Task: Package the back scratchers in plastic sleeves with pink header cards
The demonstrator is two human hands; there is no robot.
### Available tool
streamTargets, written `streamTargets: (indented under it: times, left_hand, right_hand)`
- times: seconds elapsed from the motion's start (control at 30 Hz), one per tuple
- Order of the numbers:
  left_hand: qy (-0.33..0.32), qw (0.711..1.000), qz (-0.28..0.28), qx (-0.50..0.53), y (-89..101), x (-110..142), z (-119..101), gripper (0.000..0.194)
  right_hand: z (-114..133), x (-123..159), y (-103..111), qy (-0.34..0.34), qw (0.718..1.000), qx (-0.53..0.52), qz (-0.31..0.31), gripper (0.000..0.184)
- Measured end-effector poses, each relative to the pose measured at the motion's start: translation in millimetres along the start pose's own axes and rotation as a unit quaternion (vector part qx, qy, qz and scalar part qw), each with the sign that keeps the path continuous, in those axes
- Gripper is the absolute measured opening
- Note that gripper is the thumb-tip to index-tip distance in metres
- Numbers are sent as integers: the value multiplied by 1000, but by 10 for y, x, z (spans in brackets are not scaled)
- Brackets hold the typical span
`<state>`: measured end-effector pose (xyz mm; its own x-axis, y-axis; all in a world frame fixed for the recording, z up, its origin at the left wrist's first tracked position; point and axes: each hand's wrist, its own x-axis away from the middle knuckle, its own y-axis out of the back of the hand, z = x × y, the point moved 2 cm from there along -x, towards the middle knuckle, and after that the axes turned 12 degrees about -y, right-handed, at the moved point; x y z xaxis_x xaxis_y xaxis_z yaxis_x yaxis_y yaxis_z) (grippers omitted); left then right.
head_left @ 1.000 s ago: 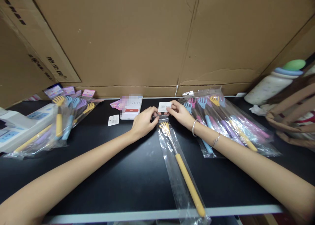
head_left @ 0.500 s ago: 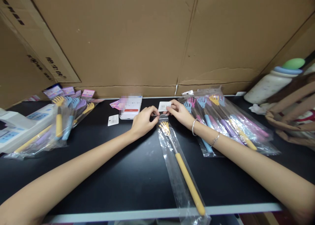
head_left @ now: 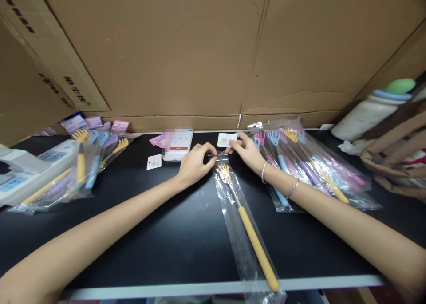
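A yellow back scratcher (head_left: 256,246) lies in a clear plastic bag (head_left: 229,215), its claw end away from me and its handle reaching over the table's front edge. My left hand (head_left: 198,164) pinches the top end of that bag between thumb and fingers. Just right of it, my right hand (head_left: 246,151) holds a small white card (head_left: 226,140) with printing on it, above the bag's top. The fingertips of the right hand are partly hidden behind the card.
Bagged back scratchers in several colours (head_left: 309,171) lie at right, and more (head_left: 88,162) rest by a white power strip (head_left: 53,157) at left. A phone (head_left: 179,146), a white card (head_left: 154,162), a bottle (head_left: 368,115) and a brown bag (head_left: 392,153) stand or lie around. Cardboard (head_left: 166,51) walls the back.
My right hand has shifted slightly right and up with the white card, away from my left hand. The left hand stays on the bag's top.
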<state>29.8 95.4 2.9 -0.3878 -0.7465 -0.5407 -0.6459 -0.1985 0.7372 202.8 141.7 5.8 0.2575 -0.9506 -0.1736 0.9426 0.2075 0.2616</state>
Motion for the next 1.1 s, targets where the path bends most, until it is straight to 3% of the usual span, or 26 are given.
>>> streamTargets:
  times: [0.67,1.1]
  left_hand:
    - [-13,1000,-16,-15,35,-8,-23,3]
    - [-34,999,-21,-4,29,-12,-10,3]
  right_hand:
    - [-62,-21,-32,-13,999,-3,50,19]
    - [-102,-43,-36,8,997,52,54,21]
